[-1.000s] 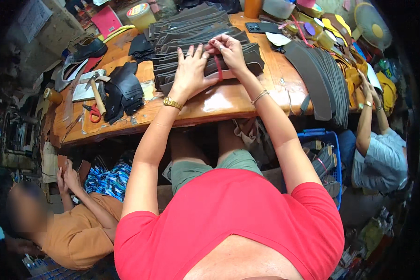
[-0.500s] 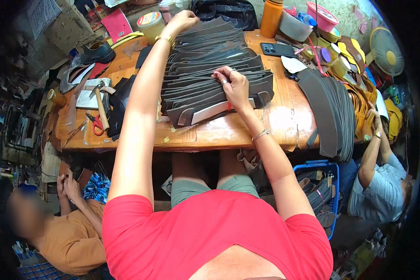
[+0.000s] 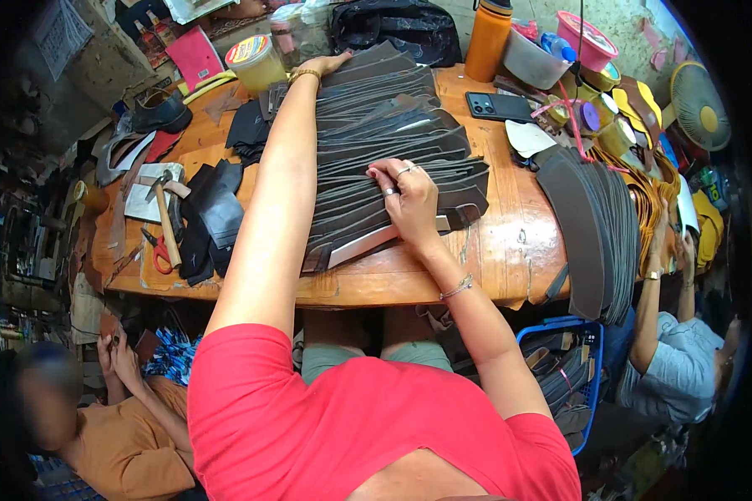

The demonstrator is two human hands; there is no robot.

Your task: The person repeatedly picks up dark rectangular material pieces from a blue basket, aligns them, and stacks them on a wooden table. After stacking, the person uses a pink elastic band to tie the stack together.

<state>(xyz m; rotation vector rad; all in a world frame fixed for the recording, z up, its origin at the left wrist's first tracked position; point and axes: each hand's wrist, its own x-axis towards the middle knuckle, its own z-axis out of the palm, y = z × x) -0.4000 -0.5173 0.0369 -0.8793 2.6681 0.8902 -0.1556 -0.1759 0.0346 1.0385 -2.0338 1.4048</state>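
Note:
A long row of overlapping dark brown leather strips (image 3: 368,138) lies fanned across the wooden table in front of me. My left hand (image 3: 326,63) reaches to the far left end of the row, its fingers stretched out over the strips. Over the near part, my right hand (image 3: 411,199) is closed, thumb and fingertips pinched together against the strips' edges. Whether a strip is between those fingers is hidden. Below that wrist, a pale band (image 3: 363,245) shows on the nearest piece.
A hammer (image 3: 166,219), red-handled scissors (image 3: 160,253) and black leather pieces (image 3: 217,213) lie left. Right are a phone (image 3: 499,106), another strip stack (image 3: 585,225) and a blue basket (image 3: 594,376). An orange bottle (image 3: 486,42) stands behind. People sit on both sides.
My left hand has gone from bent fingers to stretched ones at the far end of the row. My right hand stays at the near strips, still pinched. The whole view has shifted slightly.

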